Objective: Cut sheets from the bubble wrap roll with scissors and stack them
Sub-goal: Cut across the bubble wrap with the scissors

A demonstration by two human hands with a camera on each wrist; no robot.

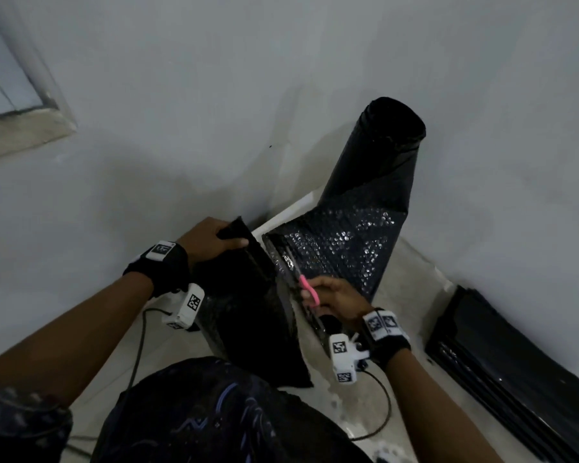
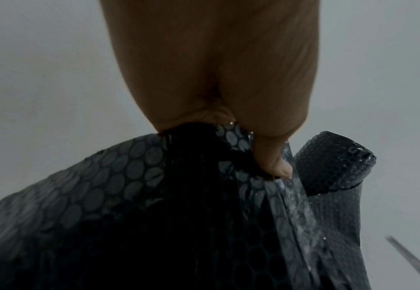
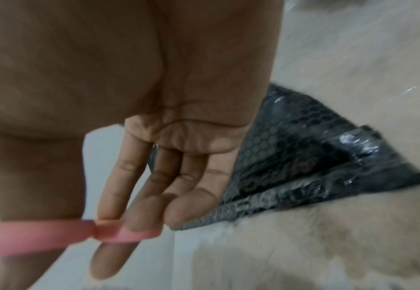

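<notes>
Black bubble wrap roll is standing upright on the floor in the far corner, leaning right up against the grey wall, with a loose length of wrap running off it toward the person. Left hand has its grip clamped on the top edge of the sheet; in the left wrist view the fingers are curled round the bunched-up bubbly film, thumb pressing it from the other side. The sheet hangs down from there to the floor, just left of the cut line.

Right hand has the pink-handled scissors, fingers through the pink loop, grip closed round the handle. Blades sit in the wrap between the sheet and the roll side. Can't tell how far apart the blades are, too dark and blurry.

Stack of cut sheets lies flat on the floor over to the right, along the wall, well apart from the roll.
</notes>
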